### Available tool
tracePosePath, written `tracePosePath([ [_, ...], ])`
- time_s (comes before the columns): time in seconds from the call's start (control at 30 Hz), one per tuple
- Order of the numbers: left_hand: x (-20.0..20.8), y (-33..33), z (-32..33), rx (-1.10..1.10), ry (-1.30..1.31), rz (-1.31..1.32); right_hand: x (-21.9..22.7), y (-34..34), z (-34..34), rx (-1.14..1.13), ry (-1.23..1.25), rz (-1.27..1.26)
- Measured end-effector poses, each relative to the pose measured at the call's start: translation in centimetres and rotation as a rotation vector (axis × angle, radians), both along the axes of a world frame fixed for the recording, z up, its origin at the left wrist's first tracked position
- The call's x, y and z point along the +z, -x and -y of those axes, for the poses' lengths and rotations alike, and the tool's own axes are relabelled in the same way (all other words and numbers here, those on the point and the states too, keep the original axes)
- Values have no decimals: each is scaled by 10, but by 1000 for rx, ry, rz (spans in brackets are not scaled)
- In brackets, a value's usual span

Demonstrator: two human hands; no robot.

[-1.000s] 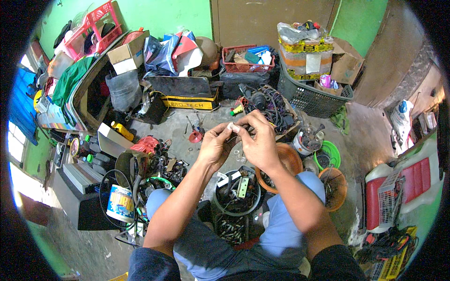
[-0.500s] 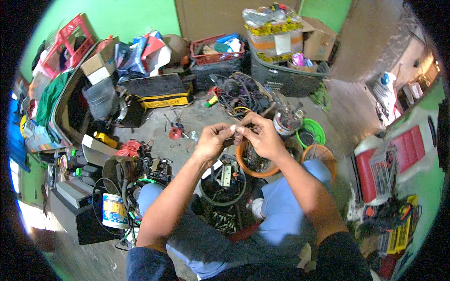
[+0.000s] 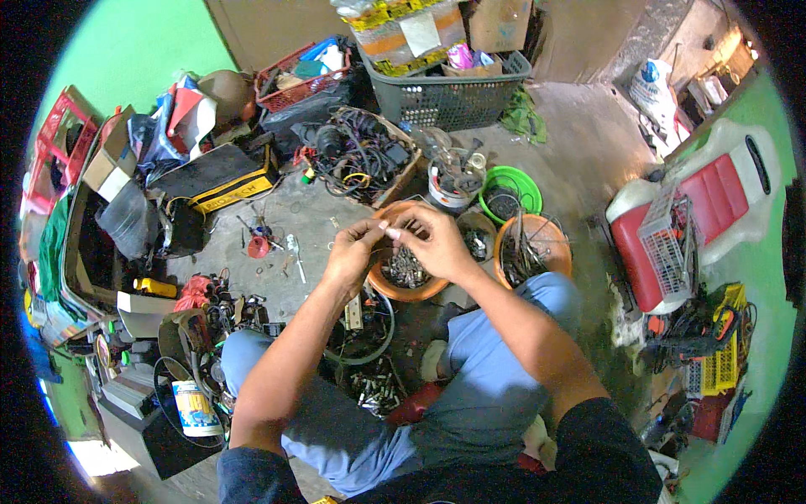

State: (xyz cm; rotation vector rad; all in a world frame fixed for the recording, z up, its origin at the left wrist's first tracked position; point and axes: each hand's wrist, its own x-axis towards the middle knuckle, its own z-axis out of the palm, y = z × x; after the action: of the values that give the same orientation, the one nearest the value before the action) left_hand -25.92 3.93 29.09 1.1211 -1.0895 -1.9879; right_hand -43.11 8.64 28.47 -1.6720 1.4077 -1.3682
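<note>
Head view: left hand point(image 3: 354, 248) and right hand point(image 3: 431, 241) meet, fingertips pinched on a small pale piece point(image 3: 384, 225) over an orange basin point(image 3: 420, 294) of metal parts point(image 3: 405, 270); a green basin point(image 3: 532, 191) holds dark bits point(image 3: 503, 202)

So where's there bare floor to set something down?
The widest bare floor lies between the bright green basin and the red-and-white seat. Smaller gaps surround the red funnel-like piece, between the yellow-and-black box and the orange basin by the right hand. It's crowded around the left knee, where parts are heaped.
</note>
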Motion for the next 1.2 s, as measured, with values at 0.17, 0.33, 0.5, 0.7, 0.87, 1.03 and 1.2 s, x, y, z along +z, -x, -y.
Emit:
tracePosePath([
  [0.17,-12,47,-3,-70,-107,-1,-21,80,3,-145,-169,212],
  [0.33,-28,75,-8,-15,-209,107,-33,121,-2,-317,-362,445],
  [0.5,-63,90,-1,-92,-247,40,-42,152,-3,-374,-537,-235],
  [0.7,-77,105,-1,-187,-260,70,-86,167,-1,-401,-810,-608],
  [0.87,-82,92,-1,-184,-218,91,-95,173,2,-315,-690,-515],
  [1.03,-66,53,-6,-147,-222,93,-72,156,9,-310,-479,-514],
  [1.2,-53,2,-19,-111,-86,213,-54,136,9,-230,-497,-512],
])
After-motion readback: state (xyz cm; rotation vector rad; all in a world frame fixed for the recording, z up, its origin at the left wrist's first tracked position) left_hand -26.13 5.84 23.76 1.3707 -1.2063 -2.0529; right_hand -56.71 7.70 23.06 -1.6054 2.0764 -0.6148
